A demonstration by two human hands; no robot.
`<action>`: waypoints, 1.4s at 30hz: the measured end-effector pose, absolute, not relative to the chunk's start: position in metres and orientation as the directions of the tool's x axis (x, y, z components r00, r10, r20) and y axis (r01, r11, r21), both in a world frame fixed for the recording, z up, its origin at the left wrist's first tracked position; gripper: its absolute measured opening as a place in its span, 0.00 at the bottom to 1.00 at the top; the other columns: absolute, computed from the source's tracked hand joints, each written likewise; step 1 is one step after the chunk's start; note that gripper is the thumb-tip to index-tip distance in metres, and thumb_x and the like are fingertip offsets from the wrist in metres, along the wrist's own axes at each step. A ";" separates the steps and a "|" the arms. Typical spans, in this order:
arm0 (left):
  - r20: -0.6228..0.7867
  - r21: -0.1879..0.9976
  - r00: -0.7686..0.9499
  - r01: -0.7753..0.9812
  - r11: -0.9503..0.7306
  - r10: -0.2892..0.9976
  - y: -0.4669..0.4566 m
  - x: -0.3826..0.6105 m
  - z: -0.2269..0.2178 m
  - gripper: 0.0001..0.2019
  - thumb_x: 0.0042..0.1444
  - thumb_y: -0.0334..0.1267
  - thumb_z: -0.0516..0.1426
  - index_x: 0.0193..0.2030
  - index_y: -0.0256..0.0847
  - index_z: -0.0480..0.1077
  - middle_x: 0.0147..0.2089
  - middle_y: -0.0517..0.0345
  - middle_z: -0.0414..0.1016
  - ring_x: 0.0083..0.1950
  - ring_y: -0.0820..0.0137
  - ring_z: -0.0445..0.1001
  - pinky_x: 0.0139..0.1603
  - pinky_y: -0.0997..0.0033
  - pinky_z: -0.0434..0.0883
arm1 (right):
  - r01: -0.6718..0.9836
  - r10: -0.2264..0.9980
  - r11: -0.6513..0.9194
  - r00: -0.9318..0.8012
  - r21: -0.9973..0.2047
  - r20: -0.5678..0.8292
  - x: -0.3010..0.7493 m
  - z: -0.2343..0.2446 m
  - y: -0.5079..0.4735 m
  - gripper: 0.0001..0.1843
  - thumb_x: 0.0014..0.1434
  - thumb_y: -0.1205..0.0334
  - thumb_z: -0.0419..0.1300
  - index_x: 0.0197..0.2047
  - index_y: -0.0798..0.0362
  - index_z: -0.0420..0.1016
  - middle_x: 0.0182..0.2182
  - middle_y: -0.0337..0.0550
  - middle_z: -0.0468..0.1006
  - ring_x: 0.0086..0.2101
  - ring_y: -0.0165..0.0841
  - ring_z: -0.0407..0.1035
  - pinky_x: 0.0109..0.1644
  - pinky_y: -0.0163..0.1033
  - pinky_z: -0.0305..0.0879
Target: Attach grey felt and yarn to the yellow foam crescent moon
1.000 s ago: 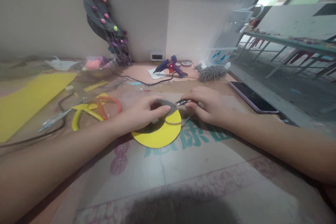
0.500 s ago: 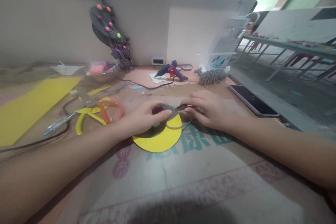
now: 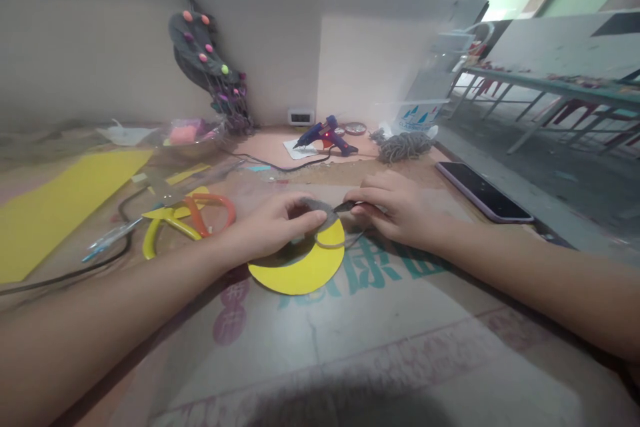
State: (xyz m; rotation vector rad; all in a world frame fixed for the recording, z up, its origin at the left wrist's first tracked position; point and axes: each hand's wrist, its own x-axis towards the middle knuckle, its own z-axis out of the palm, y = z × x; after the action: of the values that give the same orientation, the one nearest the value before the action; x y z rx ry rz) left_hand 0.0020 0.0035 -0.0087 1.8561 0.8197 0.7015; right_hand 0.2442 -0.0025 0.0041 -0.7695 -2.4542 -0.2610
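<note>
A yellow crescent cutout (image 3: 300,273), its upper end wrapped in grey yarn (image 3: 325,213), is pinched by my left hand (image 3: 290,217) between thumb and fingers. A loose loop of yarn lies across the yellow just below the wrapped part. My right hand (image 3: 385,203) is closed on a small dark pointed piece (image 3: 345,206), whose tip reaches the wrapped end; its exact kind is unclear. A strand of yarn trails below my right fingers. My left hand hides part of the crescent's inner curve.
Scissors with orange and yellow handles (image 3: 173,223) and a yellow sheet (image 3: 70,207) lie left. Behind are a glue gun (image 3: 327,135), a yarn bundle (image 3: 405,145) and a dark crescent decoration with coloured balls (image 3: 200,57). A phone (image 3: 483,192) lies right, near the table edge.
The yellow crescent has shifted slightly left and tilted in my left hand, and more of the wrapped yarn shows. My right hand has hardly moved.
</note>
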 end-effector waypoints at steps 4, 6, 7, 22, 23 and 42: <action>0.110 0.903 0.612 0.267 -0.336 0.783 0.004 0.002 -0.008 0.12 0.59 0.46 0.56 0.36 0.38 0.71 0.31 0.61 0.72 0.30 0.74 0.68 0.30 0.76 0.64 | 0.563 0.455 0.826 -0.691 0.022 0.562 0.244 0.004 -0.002 0.13 0.66 0.62 0.52 0.42 0.59 0.77 0.27 0.44 0.73 0.31 0.34 0.64 0.34 0.39 0.54; 0.108 0.901 0.610 0.273 -0.337 0.785 0.004 0.001 -0.008 0.13 0.59 0.47 0.56 0.36 0.38 0.71 0.30 0.61 0.71 0.31 0.74 0.68 0.31 0.75 0.65 | 0.555 0.448 0.832 -0.691 0.019 0.567 0.244 0.003 -0.001 0.13 0.66 0.62 0.52 0.43 0.59 0.77 0.28 0.44 0.73 0.30 0.33 0.65 0.34 0.39 0.54; 0.107 0.902 0.608 0.274 -0.334 0.787 0.004 0.001 -0.008 0.13 0.59 0.47 0.56 0.36 0.38 0.70 0.30 0.61 0.71 0.31 0.74 0.68 0.30 0.75 0.65 | 0.556 0.450 0.831 -0.689 0.016 0.567 0.245 0.003 -0.001 0.13 0.66 0.62 0.52 0.43 0.59 0.77 0.28 0.44 0.74 0.30 0.34 0.65 0.34 0.39 0.54; 0.100 0.898 0.606 0.286 -0.335 0.789 0.003 0.002 -0.007 0.12 0.59 0.46 0.55 0.36 0.38 0.71 0.29 0.62 0.71 0.29 0.75 0.68 0.29 0.77 0.64 | 0.578 0.480 0.816 -0.659 -0.018 0.579 0.245 0.002 -0.005 0.15 0.66 0.60 0.52 0.45 0.59 0.76 0.32 0.47 0.76 0.32 0.35 0.66 0.36 0.40 0.58; 0.104 0.892 0.607 0.293 -0.343 0.788 0.003 0.002 -0.007 0.12 0.59 0.46 0.55 0.36 0.38 0.71 0.29 0.61 0.71 0.29 0.75 0.68 0.29 0.77 0.64 | 0.575 0.479 0.818 -0.667 -0.015 0.571 0.244 0.002 -0.005 0.15 0.66 0.60 0.52 0.45 0.59 0.76 0.31 0.47 0.76 0.32 0.35 0.66 0.36 0.40 0.58; 0.101 0.891 0.603 0.299 -0.342 0.791 0.004 0.001 -0.007 0.13 0.59 0.47 0.56 0.35 0.38 0.70 0.29 0.61 0.70 0.30 0.74 0.68 0.30 0.75 0.64 | 0.559 0.456 0.829 -0.689 0.012 0.564 0.244 0.003 -0.003 0.14 0.66 0.61 0.51 0.43 0.57 0.76 0.29 0.45 0.75 0.31 0.34 0.66 0.35 0.39 0.58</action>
State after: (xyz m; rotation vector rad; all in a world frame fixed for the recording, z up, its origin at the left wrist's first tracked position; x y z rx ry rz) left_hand 0.0012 0.0036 -0.0074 1.9080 0.8712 0.6717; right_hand 0.2435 -0.0031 0.0027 -0.7442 -2.4509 -0.2452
